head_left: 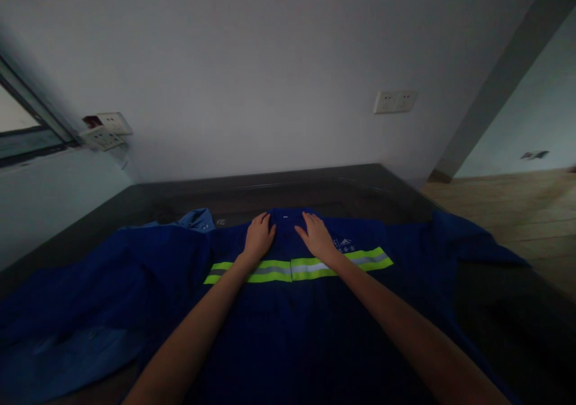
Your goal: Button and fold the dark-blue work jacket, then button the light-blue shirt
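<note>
A dark blue work jacket [288,321] lies spread out with its collar away from me and its sleeves out to both sides. Yellow-green and silver reflective strips run across its chest, and a white logo shows at the right. My left hand [260,237] rests flat on the jacket beside the left of the collar, fingers stretched out. On the collar's other side, my right hand [316,236] lies on the cloth with its fingers extended and thumb apart. Both forearms reach over the reflective strips.
Under the jacket is a dark table [252,194] against a white wall. Lighter blue cloth [90,357] shows beneath the left sleeve. Wall sockets [395,101] sit at right, and more sockets [108,131] near a window at left. Wooden flooring [517,207] lies beyond the right edge.
</note>
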A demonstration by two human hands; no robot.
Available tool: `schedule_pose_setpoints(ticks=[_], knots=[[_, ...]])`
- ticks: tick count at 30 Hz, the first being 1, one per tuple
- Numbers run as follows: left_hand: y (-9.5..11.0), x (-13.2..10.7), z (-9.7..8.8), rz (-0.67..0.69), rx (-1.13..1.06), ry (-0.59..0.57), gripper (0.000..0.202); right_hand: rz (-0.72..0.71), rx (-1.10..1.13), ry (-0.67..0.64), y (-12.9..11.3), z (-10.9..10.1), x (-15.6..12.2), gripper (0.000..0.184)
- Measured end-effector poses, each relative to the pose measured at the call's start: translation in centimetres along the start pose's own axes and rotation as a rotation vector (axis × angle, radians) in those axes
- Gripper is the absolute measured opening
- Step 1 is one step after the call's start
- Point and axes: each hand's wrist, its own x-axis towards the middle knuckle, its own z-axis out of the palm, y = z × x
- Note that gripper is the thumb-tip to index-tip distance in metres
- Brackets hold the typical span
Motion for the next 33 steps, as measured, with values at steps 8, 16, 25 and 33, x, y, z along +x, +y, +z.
schedule_pose_setpoints(ticks=[8, 16, 25, 33], knots=[[1.7, -1.5, -0.1, 0.028, 0.104, -0.066, 0.065, 0.075, 0.107, -0.133, -4.1, -0.3, 7.9, 0.026], [2.4, -2.3, 0.8, 0.047, 0.121, -0.140, 0.069, 0.250, 0.104, -0.195, -5.7, 3.7, 12.6, 0.044], [2.2, -2.3, 1.1, 0.037, 0.077, -0.145, 0.071, 0.211, 0.112, -0.236, -5.0, 5.0, 14.3, 0.026], [2.0, -2.2, 1.3, 0.047, 0.059, -0.149, 0.069, 0.102, -0.043, -0.145, -5.4, 5.3, 12.5, 0.023]])
